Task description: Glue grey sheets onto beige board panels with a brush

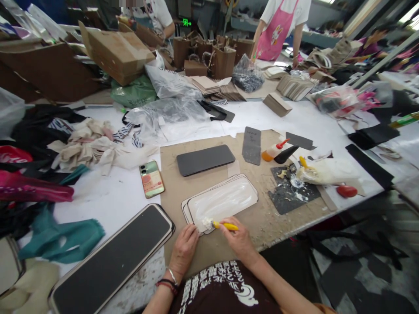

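Note:
My right hand (pixel 236 237) grips the yellow handle of a glue brush (pixel 225 225). Its bristles touch a cream panel (pixel 225 198) with rounded corners, and white glue lies in streaks and a lump there. This panel tops a small stack of similar dark-edged pieces. At the stack's near left corner, my left hand (pixel 186 245) holds the edge with its fingers curled together; the fingertips are partly hidden. Beyond the stack lies a dark grey panel (pixel 205 159). To my left stretches a long pile of dark panels with pale borders (pixel 114 257).
A phone (pixel 152 179) lies left of the brown board. On the right are a glue bottle (pixel 275 150), a glue-smeared dark sheet (pixel 291 192), a white bag with a second yellow handle (pixel 327 170) and a red object (pixel 347 191). A person in a pink apron (pixel 275 32) stands opposite.

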Motion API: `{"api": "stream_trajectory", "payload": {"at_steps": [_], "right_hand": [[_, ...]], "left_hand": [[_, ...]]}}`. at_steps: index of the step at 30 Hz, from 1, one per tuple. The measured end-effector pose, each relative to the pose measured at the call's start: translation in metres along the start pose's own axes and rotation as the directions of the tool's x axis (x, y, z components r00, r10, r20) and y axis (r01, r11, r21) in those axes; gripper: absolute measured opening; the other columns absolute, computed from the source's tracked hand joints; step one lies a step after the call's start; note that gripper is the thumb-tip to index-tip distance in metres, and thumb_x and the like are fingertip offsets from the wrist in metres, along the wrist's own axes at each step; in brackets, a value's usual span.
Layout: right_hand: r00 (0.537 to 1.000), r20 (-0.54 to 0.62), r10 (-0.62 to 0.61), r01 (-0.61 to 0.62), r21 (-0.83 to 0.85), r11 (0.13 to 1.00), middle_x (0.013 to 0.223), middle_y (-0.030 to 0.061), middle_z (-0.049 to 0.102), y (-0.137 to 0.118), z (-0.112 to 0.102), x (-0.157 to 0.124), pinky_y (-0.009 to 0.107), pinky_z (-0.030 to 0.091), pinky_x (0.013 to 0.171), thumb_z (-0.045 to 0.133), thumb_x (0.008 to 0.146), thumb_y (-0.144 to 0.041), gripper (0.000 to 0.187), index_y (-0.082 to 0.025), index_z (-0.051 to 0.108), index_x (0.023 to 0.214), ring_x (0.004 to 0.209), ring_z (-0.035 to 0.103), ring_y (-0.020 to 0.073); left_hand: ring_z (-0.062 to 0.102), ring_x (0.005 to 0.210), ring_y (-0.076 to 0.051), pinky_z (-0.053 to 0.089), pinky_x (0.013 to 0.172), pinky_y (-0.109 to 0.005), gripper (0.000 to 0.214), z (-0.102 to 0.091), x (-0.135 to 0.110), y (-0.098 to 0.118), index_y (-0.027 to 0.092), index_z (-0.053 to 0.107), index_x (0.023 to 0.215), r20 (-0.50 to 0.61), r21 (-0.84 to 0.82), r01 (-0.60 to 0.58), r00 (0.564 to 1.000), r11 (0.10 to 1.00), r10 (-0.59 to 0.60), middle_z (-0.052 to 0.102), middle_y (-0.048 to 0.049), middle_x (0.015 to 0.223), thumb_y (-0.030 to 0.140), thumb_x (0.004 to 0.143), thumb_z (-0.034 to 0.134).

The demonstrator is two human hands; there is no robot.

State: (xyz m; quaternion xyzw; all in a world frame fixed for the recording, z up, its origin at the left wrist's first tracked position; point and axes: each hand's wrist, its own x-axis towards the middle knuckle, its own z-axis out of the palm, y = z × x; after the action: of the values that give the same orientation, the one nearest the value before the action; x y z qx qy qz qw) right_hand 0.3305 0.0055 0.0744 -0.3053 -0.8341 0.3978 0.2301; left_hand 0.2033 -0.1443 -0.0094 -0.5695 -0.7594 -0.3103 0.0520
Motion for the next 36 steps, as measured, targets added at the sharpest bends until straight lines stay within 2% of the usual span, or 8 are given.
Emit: {"api": "stream_trajectory", "payload": {"at_steps": [7,11,15,19,24,26,30,36], "right_hand": [[0.973,-0.228,-0.041,-0.039,-0.334,0.942,0.079,0.0069,0.064,0.066,-0.081,0.026,0.032,0.049,0.07,0.046,0.087,-0.042,0.03,-0.018,0.061,0.08,0.075,0.061,0.0197],[0.961,-0.247,-0.122,0.012,-0.405,0.914,0.083,0.0074,0.064,0.082,-0.103,0.048,0.032,0.049,0.074,0.044,0.089,-0.04,0.028,-0.018,0.061,0.085,0.079,0.06,0.0196],[0.975,-0.123,-0.187,0.114,-0.445,0.888,0.082,0.0084,0.063,0.08,-0.089,0.052,0.034,0.049,0.075,0.039,0.092,-0.033,0.027,-0.017,0.061,0.086,0.081,0.059,0.0204],[0.974,0.064,-0.218,0.227,-0.325,0.918,0.086,0.0062,0.062,0.067,-0.079,0.044,0.031,0.049,0.077,0.041,0.092,-0.025,0.02,-0.019,0.06,0.091,0.085,0.058,0.0182],[0.967,-0.007,-0.253,0.231,-0.381,0.895,0.09,0.0074,0.061,0.075,-0.095,0.066,0.034,0.048,0.08,0.043,0.091,-0.023,0.016,-0.019,0.058,0.096,0.088,0.057,0.0196],[0.965,0.029,-0.262,0.248,-0.436,0.865,0.089,0.0073,0.061,0.08,-0.094,0.078,0.035,0.047,0.08,0.044,0.09,-0.021,0.015,-0.019,0.058,0.094,0.088,0.056,0.0205],[0.948,0.17,-0.269,0.318,-0.449,0.835,0.088,0.007,0.061,0.068,-0.066,0.083,0.033,0.047,0.077,0.046,0.088,-0.015,0.013,-0.018,0.058,0.09,0.086,0.054,0.0205],[0.909,0.299,-0.292,0.384,-0.323,0.865,0.086,0.0045,0.061,0.022,-0.01,0.07,0.028,0.047,0.075,0.054,0.082,-0.008,0.012,-0.018,0.059,0.085,0.084,0.052,0.0184]], "left_hand": [[0.058,0.098,-0.019,0.054,0.086,-0.034,0.015,0.002,0.001,0.001,0.016,0.06,0.095,-0.002,0.022,-0.025,1.0,0.999,0.025,0.063,-0.0068,0.096,0.015,0.084,0.049],[0.058,0.099,-0.02,0.054,0.085,-0.034,0.017,0.003,-0.001,0.002,0.017,0.06,0.096,-0.01,0.041,-0.013,1.0,0.999,0.013,0.063,-0.0075,0.098,0.016,0.085,0.048],[0.059,0.098,-0.02,0.055,0.084,-0.034,0.017,0.006,-0.003,0.003,0.017,0.06,0.095,-0.038,0.055,-0.001,0.999,0.999,0.003,0.063,-0.0078,0.097,0.018,0.086,0.045],[0.06,0.098,-0.019,0.055,0.084,-0.034,0.021,0.01,-0.008,0.003,0.017,0.06,0.097,-0.027,0.103,-0.002,1.0,0.995,0.005,0.063,-0.0081,0.1,0.018,0.088,0.041],[0.061,0.098,-0.019,0.055,0.084,-0.033,0.023,0.011,-0.013,0.006,0.016,0.06,0.1,-0.01,0.139,0.045,0.999,0.989,-0.045,0.063,-0.0093,0.104,0.021,0.088,0.041],[0.061,0.098,-0.018,0.054,0.085,-0.033,0.023,0.011,-0.013,0.009,0.016,0.06,0.101,0.003,0.14,0.074,0.997,0.987,-0.075,0.063,-0.0089,0.105,0.021,0.088,0.041],[0.061,0.097,-0.018,0.054,0.085,-0.032,0.021,0.008,-0.008,0.013,0.015,0.06,0.099,0.003,0.134,0.104,0.994,0.985,-0.106,0.064,-0.009,0.103,0.022,0.087,0.044],[0.062,0.094,-0.017,0.055,0.083,-0.03,0.021,0.008,-0.003,0.015,0.016,0.061,0.096,-0.009,0.135,0.099,0.995,0.986,-0.099,0.065,-0.008,0.1,0.02,0.088,0.042]]}}
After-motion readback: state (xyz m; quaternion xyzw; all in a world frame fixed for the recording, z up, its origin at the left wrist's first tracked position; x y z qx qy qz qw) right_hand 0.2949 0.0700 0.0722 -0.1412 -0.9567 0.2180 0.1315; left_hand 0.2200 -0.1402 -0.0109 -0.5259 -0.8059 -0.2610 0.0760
